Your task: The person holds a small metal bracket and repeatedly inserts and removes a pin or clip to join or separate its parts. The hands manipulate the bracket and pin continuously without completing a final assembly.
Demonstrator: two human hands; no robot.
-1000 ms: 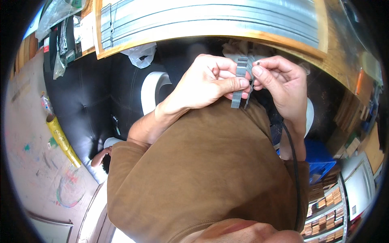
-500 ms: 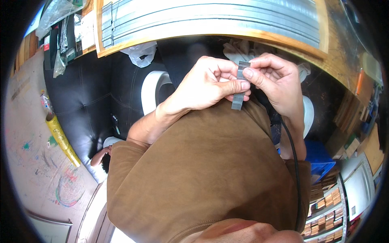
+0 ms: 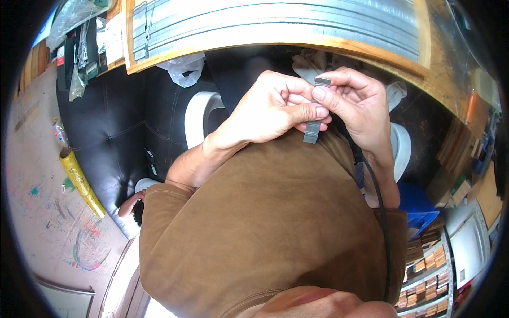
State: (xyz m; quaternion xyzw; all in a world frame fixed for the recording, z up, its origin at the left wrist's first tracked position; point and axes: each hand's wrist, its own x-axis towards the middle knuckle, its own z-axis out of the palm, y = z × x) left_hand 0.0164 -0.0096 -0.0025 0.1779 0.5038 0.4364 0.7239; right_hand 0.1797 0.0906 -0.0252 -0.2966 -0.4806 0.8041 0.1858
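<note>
In front of my chest, a short, narrow grey strip (image 3: 312, 133) with fine crosswise lines stands nearly upright between my hands. My left hand (image 3: 273, 108) grips its lower half, thumb pressed on the face and fingers curled behind. My right hand (image 3: 361, 100) pinches the upper part between thumb and index finger, close to the top end. Both thumbs and fingertips cover the strip's middle. Beyond the hands, a wooden-edged tray (image 3: 222, 50) holds long grey strips (image 3: 281, 24) lying side by side.
Left of me is a black padded seat (image 3: 106, 132), with a yellow tube (image 3: 82, 183) beyond it and another person's arm (image 3: 130, 205) nearby. A white curved armrest (image 3: 195, 122) stands by my left forearm. At right are a blue bin (image 3: 416, 209) and shelves with wooden blocks (image 3: 427, 289).
My right hand has slid slightly left, its thumb now covering more of the strip's upper part. My left hand has barely moved and keeps its grip.
</note>
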